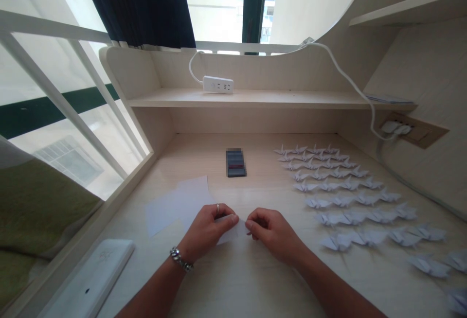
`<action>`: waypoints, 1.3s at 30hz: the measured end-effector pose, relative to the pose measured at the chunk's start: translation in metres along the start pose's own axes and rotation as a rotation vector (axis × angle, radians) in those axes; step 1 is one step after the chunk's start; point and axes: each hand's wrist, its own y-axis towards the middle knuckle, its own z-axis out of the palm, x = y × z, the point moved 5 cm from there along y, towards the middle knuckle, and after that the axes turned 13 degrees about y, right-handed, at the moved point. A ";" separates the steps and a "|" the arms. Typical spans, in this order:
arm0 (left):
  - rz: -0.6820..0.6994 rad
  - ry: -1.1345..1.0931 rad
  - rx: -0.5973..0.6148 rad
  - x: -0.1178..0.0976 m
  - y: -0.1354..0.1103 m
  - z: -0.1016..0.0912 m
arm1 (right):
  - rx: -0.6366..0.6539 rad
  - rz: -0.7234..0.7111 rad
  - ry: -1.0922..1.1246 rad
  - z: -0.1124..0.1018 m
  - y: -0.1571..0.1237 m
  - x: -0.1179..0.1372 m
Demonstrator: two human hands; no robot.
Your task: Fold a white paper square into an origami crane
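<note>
Both my hands rest on the pale wooden desk (255, 279) and pinch one small white sheet of paper (233, 233) between them. My left hand (209, 228), with a ring and a metal bracelet, presses the sheet's left part with curled fingers. My right hand (272, 233) grips its right edge in a pinch. Just left of my hands lies a loose stack of white paper sheets (178, 203), partly under the held one.
Several rows of folded white paper cranes (343, 196) cover the desk's right side. A dark phone (236, 162) lies at the middle back. A white flat device (98, 272) sits at the front left edge. A power strip (218, 84) is on the shelf, with a cable running to wall plugs (396, 127).
</note>
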 end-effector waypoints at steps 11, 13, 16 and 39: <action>-0.020 -0.068 -0.106 -0.001 0.001 -0.010 | -0.026 -0.031 -0.003 -0.009 0.001 0.005; -0.010 -0.027 -0.093 -0.002 0.001 -0.008 | -0.033 -0.037 0.003 -0.010 0.001 0.005; -0.026 -0.006 -0.101 -0.003 0.000 -0.008 | -0.009 -0.007 0.137 -0.013 0.003 0.004; 0.059 0.145 -0.072 -0.013 -0.002 0.006 | -0.021 -0.147 -0.134 -0.005 0.000 0.005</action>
